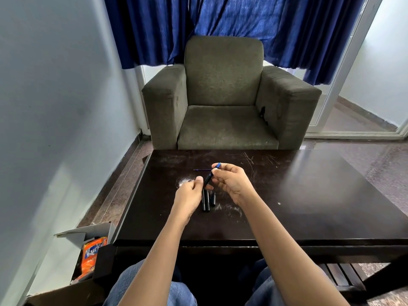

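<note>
Closest to you, your knees in blue jeans (pixel 178 293) sit under the near edge of the dark table (pixel 309 206). On the floor to your left is an open cardboard box (pixel 92 228) with an orange snack packet (pixel 91 253) inside.

Both forearms reach out over the table and your hands meet above its middle. Two black tubes (pixel 206 200) lie side by side on the table just under your hands, running near to far. A short black cap (pixel 213 198) lies just to their right, and white scuffs mark the wood around them.

Above these, your left hand (pixel 189 193) has its fingers curled in, and the thumb and forefinger pinch the lower end of the pen (pixel 208 178). The pen is off the table and tilted, its black barrel rising away from you to the right. Your right hand (pixel 231 184) grips the upper end in curled fingers, with the blue end poking out past the fingertips.

Just beyond your hands, a thin blue refill (pixel 202 170) lies flat on the table, running left to right.

Past the far edge of the table stands a grey-green armchair (pixel 223 85), with blue curtains (pixel 242 23) hanging behind it.
</note>
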`<state>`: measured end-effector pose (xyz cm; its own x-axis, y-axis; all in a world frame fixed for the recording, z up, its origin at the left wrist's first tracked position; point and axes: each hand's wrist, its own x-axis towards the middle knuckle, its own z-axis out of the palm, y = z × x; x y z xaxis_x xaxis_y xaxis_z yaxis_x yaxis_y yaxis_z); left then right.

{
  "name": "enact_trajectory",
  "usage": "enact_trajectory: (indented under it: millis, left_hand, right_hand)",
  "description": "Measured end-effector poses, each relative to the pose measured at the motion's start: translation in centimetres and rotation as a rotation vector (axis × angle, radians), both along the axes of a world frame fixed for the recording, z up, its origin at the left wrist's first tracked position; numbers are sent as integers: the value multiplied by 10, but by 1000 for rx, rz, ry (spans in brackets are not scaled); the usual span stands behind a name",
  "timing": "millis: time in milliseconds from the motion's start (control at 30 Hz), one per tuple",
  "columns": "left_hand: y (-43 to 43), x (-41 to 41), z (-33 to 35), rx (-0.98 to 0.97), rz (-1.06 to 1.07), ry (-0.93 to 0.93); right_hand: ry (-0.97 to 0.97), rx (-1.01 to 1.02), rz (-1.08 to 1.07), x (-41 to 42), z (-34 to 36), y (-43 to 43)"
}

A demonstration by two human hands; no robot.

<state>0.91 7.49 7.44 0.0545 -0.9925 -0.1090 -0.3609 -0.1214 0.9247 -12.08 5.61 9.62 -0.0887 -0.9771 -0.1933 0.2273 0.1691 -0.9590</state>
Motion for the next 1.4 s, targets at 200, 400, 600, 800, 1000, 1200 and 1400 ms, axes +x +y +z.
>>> enact_trajectory:
  millis: [200, 400, 600, 800, 1000, 1200, 1400]
  left_hand:
    - [-1, 2, 1, -137, -21, -62]
    - [-4, 0, 0, -45, -31, -68]
    - [-5, 2, -4, -135, -17, -69]
    - [-7, 2, -2, -51, -38, -99]
    - [-6, 2, -2, -102, -2, -44]
    - [-7, 2, -3, -88, -35, -167]
    - [-8, 3, -2, -81, -2, 16]
  right_hand:
    - [7, -16, 44, -4, -2, -3]
    - [39, -21, 51, -10, -5, -6]
    - [52, -24, 58, -8, -8, -7]
    - [47, -21, 68, -4, -11, -11]
    - [67, -38, 75, -4, -12, -12]
    - [77, -23, 86, -4, -15, -12]
    - [82, -43, 73, -3, -13, -10]
